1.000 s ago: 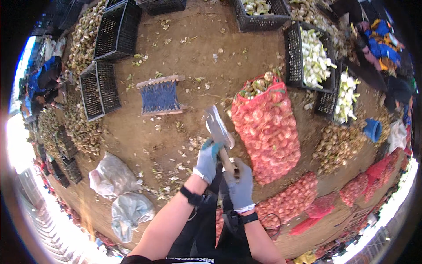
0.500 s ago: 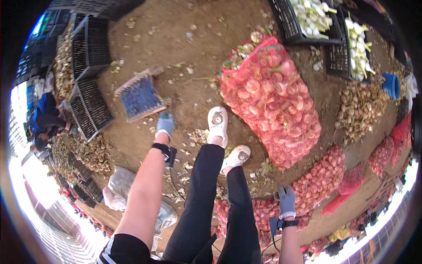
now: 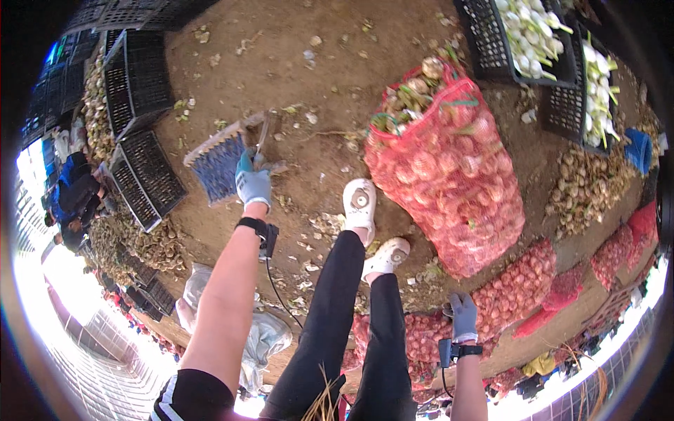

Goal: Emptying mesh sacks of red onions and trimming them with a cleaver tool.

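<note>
My left hand (image 3: 253,181), in a blue-grey glove, reaches forward at the right side of a small stool (image 3: 214,168) with a blue woven seat and wooden rails, gripping a narrow metal-bladed tool (image 3: 263,137). My right hand (image 3: 461,314), gloved too, hangs out to the right with fingers loosely bent and apart, holding nothing. Right of my white clog (image 3: 359,207) lies a big red mesh sack (image 3: 446,182) full of garlic bulbs, its top open.
Black crates (image 3: 140,84) line the left, near a co-worker in blue (image 3: 74,189). Crates of trimmed white bulbs (image 3: 530,38) stand upper right, near a blue bucket (image 3: 636,151) and loose bulbs (image 3: 576,196). More red sacks (image 3: 516,284) and plastic bags (image 3: 263,347) lie low in view.
My hands have parted from holding the blade together: the left has reached forward to the stool with it, the right has moved out rightward, empty. My legs and shoes have come into view.
</note>
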The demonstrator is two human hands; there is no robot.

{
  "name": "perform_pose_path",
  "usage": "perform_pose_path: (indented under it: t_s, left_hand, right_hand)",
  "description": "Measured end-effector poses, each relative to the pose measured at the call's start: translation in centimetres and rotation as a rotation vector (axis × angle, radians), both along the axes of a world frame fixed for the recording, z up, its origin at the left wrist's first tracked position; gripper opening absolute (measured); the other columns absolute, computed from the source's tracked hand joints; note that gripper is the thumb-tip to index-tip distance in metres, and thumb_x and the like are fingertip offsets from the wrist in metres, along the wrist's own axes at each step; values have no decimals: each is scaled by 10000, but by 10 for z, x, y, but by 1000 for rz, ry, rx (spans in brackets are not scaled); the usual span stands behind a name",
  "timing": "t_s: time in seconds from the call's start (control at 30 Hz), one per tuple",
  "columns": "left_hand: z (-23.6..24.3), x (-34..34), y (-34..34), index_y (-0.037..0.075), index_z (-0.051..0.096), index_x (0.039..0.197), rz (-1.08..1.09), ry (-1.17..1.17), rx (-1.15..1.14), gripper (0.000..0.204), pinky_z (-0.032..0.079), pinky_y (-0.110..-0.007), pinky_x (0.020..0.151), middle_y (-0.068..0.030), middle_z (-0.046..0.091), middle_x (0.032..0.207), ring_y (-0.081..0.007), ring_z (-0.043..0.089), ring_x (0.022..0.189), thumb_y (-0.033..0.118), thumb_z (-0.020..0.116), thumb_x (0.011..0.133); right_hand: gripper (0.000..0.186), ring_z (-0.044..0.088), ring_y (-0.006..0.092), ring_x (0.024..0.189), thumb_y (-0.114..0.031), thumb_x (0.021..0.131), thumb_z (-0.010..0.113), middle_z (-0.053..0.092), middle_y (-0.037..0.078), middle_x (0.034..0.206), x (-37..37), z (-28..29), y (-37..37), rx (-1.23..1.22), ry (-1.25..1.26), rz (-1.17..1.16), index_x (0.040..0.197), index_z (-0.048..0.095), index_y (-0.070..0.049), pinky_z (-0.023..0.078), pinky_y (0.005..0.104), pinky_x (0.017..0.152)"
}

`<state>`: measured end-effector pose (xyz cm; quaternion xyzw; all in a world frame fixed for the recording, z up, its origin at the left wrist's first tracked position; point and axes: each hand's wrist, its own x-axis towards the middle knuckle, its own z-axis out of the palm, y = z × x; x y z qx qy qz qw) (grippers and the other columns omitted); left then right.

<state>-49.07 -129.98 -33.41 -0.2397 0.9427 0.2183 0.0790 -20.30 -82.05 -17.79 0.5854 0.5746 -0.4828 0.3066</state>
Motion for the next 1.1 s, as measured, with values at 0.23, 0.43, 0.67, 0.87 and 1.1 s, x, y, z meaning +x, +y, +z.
perform_pose_path:
  t_s: [0.23, 0.43, 0.67, 0.87, 1.1]
  left_hand:
    - [19, 5, -78, 169, 559, 1187, -358, -222, -556, 492, 441, -415, 917, -95, 590, 1116, -318, 546, 1077, 19, 644, 726]
    - [1, 30, -134, 187, 524, 1281, -435, -378, -713, 511, 404, -442, 976, -99, 552, 1200, -315, 519, 1134, 90, 623, 789]
    - [-5, 52, -57, 68, 464, 1337, -21, 14, -175, 690, 421, -424, 954, -151, 559, 1232, -316, 524, 1128, 172, 775, 730]
    - [-5, 57, 123, 65, 512, 1212, 745, -48, 1043, 438, 440, -281, 827, -31, 558, 1012, -135, 516, 927, 146, 719, 835]
    - [-48, 47, 217, 98, 567, 1151, 992, -445, 906, 335, 420, -313, 770, -15, 592, 964, -192, 549, 881, 359, 549, 941]
  right_hand:
    - [232, 579, 98, 702, -201, 951, 589, 617, 8, 865, -69, -20, -27, -53, 134, 120, 1084, 637, -17, 490, 249, 647]
    - [218, 557, 85, 694, -185, 935, 603, 620, 21, 877, -76, -29, -33, -14, 71, 230, 1066, 659, -21, 472, 246, 625]
    - [243, 585, 142, 700, -211, 926, 611, 648, 51, 883, -59, -29, 50, 170, 11, 287, 1045, 658, -5, 484, 287, 645]
    - [370, 597, 381, 944, -313, 947, 555, 651, 238, 983, -124, -57, 124, 584, 146, 850, 1066, 620, 31, 469, 416, 800]
    - [480, 565, 436, 1037, -396, 953, 485, 617, 269, 1102, -294, -149, 125, 552, 508, 950, 1110, 607, 41, 435, 442, 887]
